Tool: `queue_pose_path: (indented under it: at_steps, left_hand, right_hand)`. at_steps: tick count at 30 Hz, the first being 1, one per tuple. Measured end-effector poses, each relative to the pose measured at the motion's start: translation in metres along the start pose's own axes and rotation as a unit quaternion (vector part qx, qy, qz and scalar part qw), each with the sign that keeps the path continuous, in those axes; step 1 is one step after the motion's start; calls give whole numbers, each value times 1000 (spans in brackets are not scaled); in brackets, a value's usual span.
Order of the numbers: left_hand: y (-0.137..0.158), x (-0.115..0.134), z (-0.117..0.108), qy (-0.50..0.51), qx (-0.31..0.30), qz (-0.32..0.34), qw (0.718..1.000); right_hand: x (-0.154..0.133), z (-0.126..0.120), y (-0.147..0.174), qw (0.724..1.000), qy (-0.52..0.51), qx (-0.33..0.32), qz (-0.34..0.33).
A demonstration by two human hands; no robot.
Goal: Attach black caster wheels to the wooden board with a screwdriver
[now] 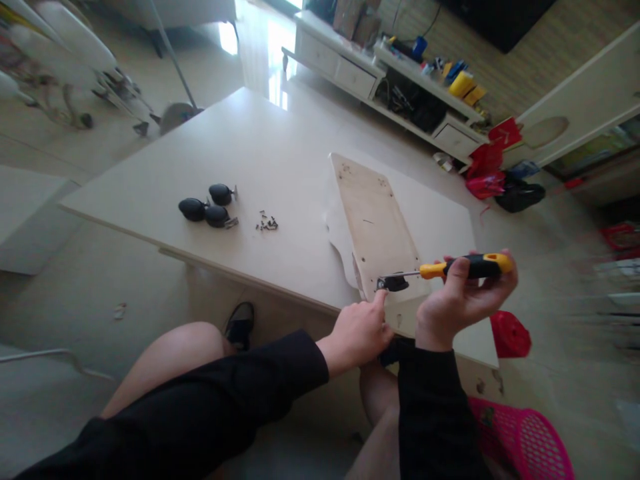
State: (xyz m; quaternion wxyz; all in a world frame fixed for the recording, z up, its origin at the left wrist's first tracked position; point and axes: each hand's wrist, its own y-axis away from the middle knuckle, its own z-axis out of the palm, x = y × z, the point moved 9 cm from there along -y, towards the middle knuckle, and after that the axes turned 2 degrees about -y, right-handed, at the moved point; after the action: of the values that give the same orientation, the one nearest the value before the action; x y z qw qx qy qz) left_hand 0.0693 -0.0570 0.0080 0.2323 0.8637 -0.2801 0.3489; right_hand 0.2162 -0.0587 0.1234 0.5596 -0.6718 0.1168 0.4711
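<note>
table (280, 153), near edge partly covered, leaves room left of the wooden board (375, 213); screwdriver (435, 270), tip hard to make out, clasped in the right hand (457, 305); left hand (357, 335) lays an index finger on the board's black caster (399, 284), can't tell if gripping.

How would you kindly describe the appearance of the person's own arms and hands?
Dark, plain black fabric covers both arms: the long left sleeve and the long right sleeve reach about to the wrists. The left hand and right hand are bare, without gloves; no watch shows.
</note>
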Motion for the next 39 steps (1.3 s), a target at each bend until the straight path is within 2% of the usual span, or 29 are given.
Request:
queue_pose_path:
  at_steps: [8,14,24,30,39]
  left_hand:
    - [1,0,7,-64,-4,2,998]
    - [1,2,11,-70,-1,16,997]
    - [-5,1,14,-72,-11,10,997]
    - [-4,3,13,-84,3,19,996]
    - [-4,-3,12,-83,-11,12,996]
  right_hand:
    - [-11,8,8,1000,17,-21,-3]
    - [-23,6,12,999,25,-10,-31]
    - [-25,4,12,996,29,-39,-69]
    - [-20,2,10,997,25,-33,-58]
    - [-20,3,12,999,1,-20,-31]
